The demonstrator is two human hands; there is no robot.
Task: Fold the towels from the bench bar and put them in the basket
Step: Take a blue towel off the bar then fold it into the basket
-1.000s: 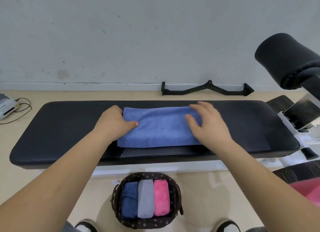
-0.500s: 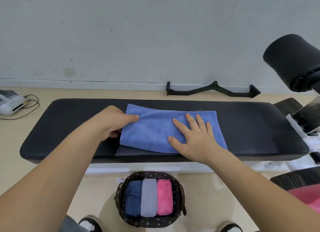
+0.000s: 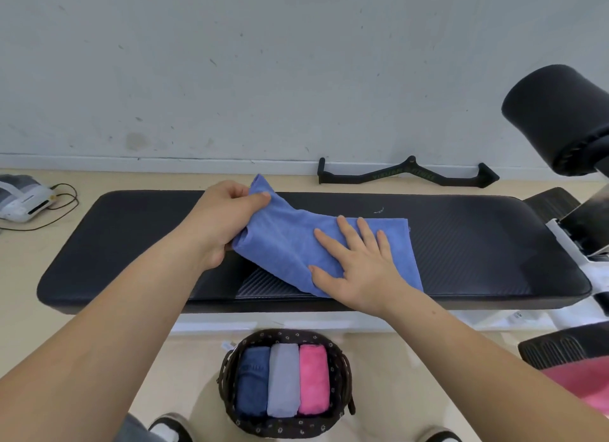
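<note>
Blue towel (image 3: 296, 243) lies across the middle of a black padded bench (image 3: 478, 250), already narrowed to a strip, as a person works on a further fold. The left hand (image 3: 224, 217) pinches the towel's left end between thumb and curled fingers and holds it raised off the pad, while the right hand (image 3: 356, 263) lies flat on the right half, fingers straight and spread, pinning it down.

The step in hand appears to be the crosswise fold. The next move would call for carrying the lifted end over to the right edge and lining up the corners (the pinning hand will need to slide clear first), then smoothing the fold before lifting the towel away.

On the floor just in front of the bench stands a dark woven basket (image 3: 341, 375), holding a navy towel (image 3: 252, 380), a grey towel (image 3: 284, 379) and a pink towel (image 3: 313, 377) side by side, so little room is left. Beyond the bench a black handle bar (image 3: 405, 174) rests against the wall; a foam roller (image 3: 557, 112) juts in at right, a white device (image 3: 23, 199) with a cord sits far left, and pink cloth (image 3: 586, 385) shows at lower right. Nothing blocks the way to the basket.
</note>
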